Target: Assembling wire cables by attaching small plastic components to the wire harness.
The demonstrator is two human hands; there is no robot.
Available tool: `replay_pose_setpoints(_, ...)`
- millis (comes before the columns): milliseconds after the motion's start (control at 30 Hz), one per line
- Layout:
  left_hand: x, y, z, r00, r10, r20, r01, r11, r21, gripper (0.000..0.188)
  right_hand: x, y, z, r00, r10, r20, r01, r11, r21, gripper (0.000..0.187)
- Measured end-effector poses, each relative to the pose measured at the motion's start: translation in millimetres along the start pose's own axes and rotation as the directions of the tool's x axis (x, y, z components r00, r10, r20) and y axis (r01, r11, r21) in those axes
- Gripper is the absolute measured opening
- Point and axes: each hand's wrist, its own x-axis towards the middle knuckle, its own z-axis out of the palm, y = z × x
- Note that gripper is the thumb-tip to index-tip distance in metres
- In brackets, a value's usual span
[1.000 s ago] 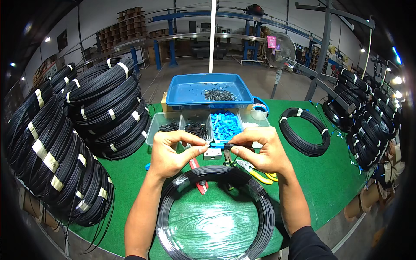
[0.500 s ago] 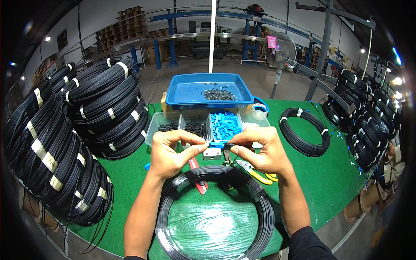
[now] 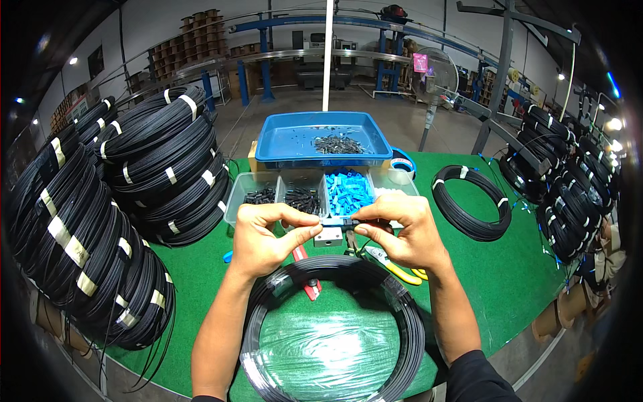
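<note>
Between my two hands is a small blue-and-black cable connector [image 3: 336, 222], held level above a grey metal block [image 3: 328, 238]. My left hand [image 3: 266, 240] pinches its left end with thumb and forefinger. At its right, black end, the thumb and forefinger of my right hand [image 3: 407, 231] are closed too. Fingertips hide both ends of the piece. Below my hands a wrapped coil of black cable [image 3: 253, 335] lies on the green table covering [image 3: 469, 295]. A red-handled tool [image 3: 312, 289] and yellow-handled strippers [image 3: 396, 269] lie near the coil's far rim.
Behind my hands, a clear divided bin [image 3: 232, 206] holds black parts, blue connector pieces [image 3: 348, 191] and white bits. A blue tray [image 3: 281, 157] with dark scraps stands beyond. Stacked cable coils [image 3: 161, 177] rise at left; another coil [image 3: 439, 201] lies right.
Both hands stay in nearly the same place. My right fingers have shifted slightly on the connector, and more of its blue part shows between the fingertips.
</note>
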Motion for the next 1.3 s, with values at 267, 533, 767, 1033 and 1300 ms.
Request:
replay_pose_setpoints(267, 4, 7, -4, 0.999, -0.036, -0.02, 0.036, 0.999, 0.014, 0.013, 1, 3, -3, 1.0, -0.02, 0.0, 0.02, 0.998, 0.051, 0.015)
replay_pose_setpoints(533, 4, 11, -3, 0.997, -0.004, 0.074, 0.002, 1.0, 0.017, 0.01, -1, 6, -3, 0.997, -0.078, -0.003, 0.079, 0.996, 0.034, 0.018)
replay_pose_setpoints(767, 2, 9, -1, 0.995, 0.003, 0.095, -0.01, 0.997, 0.076, 0.009, -2, 9, 2, 0.991, -0.13, 0.019, 0.13, 0.991, 0.022, 0.021)
replay_pose_setpoints(1033, -1, -3, -4, 0.995, -0.093, 0.029, 0.093, 0.995, -0.023, 0.011, -8, 11, 22, 0.983, -0.166, -0.073, 0.162, 0.985, -0.053, 0.025)
replay_pose_setpoints(1300, 1, 6, -1, 0.998, -0.064, 0.022, 0.065, 0.997, -0.036, 0.011, -7, 7, 21, 0.988, -0.143, -0.062, 0.141, 0.989, -0.032, 0.024)
